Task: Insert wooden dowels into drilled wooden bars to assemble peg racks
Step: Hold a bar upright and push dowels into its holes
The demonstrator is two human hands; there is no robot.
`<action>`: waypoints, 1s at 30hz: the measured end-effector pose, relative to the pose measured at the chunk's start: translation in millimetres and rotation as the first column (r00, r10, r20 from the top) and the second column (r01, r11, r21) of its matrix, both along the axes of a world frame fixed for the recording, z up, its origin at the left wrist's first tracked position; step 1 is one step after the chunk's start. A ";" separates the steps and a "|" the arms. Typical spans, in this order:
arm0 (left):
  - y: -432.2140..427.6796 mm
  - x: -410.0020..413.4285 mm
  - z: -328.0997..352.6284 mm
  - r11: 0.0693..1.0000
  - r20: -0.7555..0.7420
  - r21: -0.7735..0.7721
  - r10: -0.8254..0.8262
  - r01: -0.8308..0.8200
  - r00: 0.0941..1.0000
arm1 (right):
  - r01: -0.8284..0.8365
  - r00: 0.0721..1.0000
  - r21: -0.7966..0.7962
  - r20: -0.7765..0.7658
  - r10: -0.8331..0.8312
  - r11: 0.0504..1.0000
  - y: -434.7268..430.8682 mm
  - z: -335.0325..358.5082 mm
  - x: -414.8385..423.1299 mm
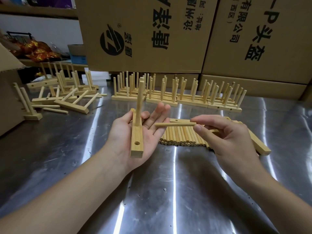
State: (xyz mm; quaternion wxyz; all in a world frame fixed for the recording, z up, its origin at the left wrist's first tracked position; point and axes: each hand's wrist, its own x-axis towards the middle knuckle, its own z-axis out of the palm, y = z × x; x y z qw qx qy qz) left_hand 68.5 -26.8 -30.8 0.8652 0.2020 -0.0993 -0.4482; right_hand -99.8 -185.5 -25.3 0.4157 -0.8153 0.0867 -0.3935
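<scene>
A drilled wooden bar (137, 139) lies along my left hand's (125, 132) upturned palm, fingers straight. One dowel (139, 98) stands upright in the bar's far hole; the near hole is empty. My right hand (224, 132) pinches a loose dowel (175, 124) by its right end, holding it level just right of the left fingers. Beneath it a row of loose dowels (182, 135) lies on the metal table (168, 183).
Finished peg racks (177, 93) stand in rows at the back. A heap of racks and stray dowels (64, 95) lies at the left. Spare bars (258, 142) lie right of the dowels. Big cardboard boxes (152, 31) wall off the rear.
</scene>
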 end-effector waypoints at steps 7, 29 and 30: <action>-4.1 1.0 -2.4 0.999 -0.015 0.031 0.043 -0.042 0.999 | -0.017 1.000 -0.058 -0.013 0.017 0.998 1.6 -5.3 3.3; 2.3 -18.8 22.8 0.976 -0.052 0.131 0.184 -0.176 0.982 | -0.068 0.986 0.089 -0.148 0.081 0.994 24.2 -7.0 1.2; 1.9 -18.7 23.2 0.974 -0.053 0.132 0.190 -0.181 0.980 | -0.074 0.985 0.095 -0.145 0.088 0.993 24.1 -7.2 0.9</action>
